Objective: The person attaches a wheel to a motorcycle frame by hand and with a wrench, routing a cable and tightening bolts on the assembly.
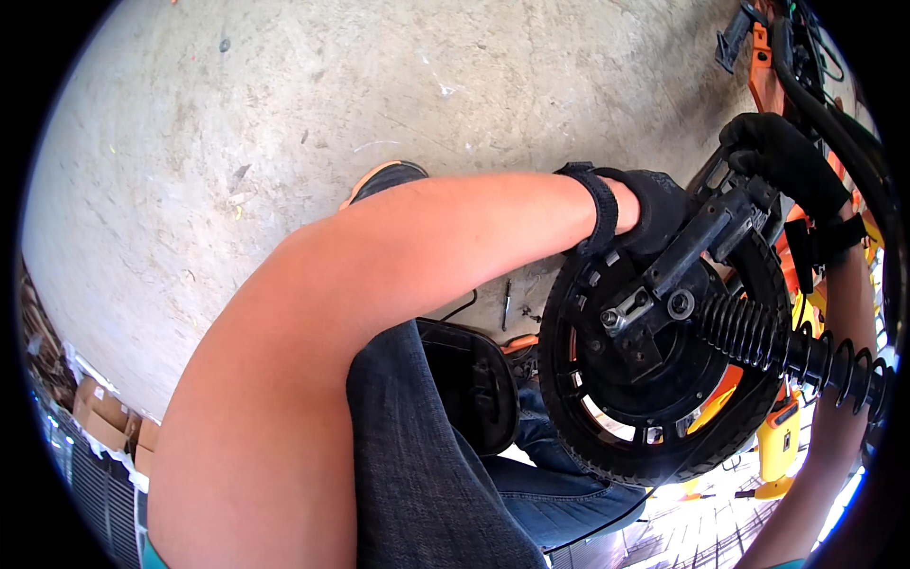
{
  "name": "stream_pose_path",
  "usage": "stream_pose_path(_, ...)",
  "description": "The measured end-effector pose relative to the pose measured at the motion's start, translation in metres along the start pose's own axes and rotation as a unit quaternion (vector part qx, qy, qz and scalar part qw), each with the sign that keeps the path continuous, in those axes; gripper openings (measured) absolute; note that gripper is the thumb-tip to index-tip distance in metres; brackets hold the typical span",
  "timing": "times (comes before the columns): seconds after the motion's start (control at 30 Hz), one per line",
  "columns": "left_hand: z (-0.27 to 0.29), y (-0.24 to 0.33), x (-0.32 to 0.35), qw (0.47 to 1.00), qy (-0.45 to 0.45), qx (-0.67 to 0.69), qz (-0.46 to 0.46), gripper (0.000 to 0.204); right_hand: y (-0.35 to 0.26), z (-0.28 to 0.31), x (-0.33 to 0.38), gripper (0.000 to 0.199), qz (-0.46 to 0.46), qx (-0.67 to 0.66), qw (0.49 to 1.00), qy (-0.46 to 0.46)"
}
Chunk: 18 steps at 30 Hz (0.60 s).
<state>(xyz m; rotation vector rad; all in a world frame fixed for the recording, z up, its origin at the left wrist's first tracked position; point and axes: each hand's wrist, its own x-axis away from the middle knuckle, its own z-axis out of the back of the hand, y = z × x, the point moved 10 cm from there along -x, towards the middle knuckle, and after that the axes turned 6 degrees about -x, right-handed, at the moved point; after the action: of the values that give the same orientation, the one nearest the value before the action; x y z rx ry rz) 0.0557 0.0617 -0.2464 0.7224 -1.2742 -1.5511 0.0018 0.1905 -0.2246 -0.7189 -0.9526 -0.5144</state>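
**Two gloved hands on a black wheel**

Two hands in black gloves work on one small wheel point(664, 370) at the right of the view. At the far left edge, brown cardboard boxes point(100, 417) sit low beside the bare concrete floor point(284, 114), which fills the upper left. The person's left forearm crosses the middle from the lower left, and under it a shoe point(384, 178) with an orange rim peeks out on the floor. Below the arm lies a knee in dark jeans, with a black curved cover point(469, 384) resting just beside it. A small slim tool point(506, 303) lies on the floor between the cover and the wheel.

The left hand point(649, 209) rests against the top of the wheel, touching the tyre and the black arm point(701, 242) that runs across the hub. Its fingers curl over that part, but how tightly they close I cannot tell. The wheel stands tilted, its hub side facing the camera, close to the person's knee. A black coil spring point(758, 337) runs from the hub toward the right edge.

The right hand point(787, 156) sits above and right of the wheel, fingers wrapped round the upper end of the black arm. Orange frame parts point(763, 76) and a black hose point(834, 119) rise behind it, and a yellow tool point(777, 446) lies low at the right.
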Motion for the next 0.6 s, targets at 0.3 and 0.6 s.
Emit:
stream_pose_path(0.3, -0.041, -0.024, -0.009, 0.998, -0.065, -0.003, 0.018, 0.024, -0.008, -0.004, 0.000, 0.015, 0.013, 0.105, 0.994, -0.025)
stream_pose_path(0.6, -0.024, -0.032, 0.014, 0.992, -0.040, 0.093, 0.071, 0.026, -0.018, -0.005, -0.005, 0.024, 0.047, 0.144, 0.987, -0.056)
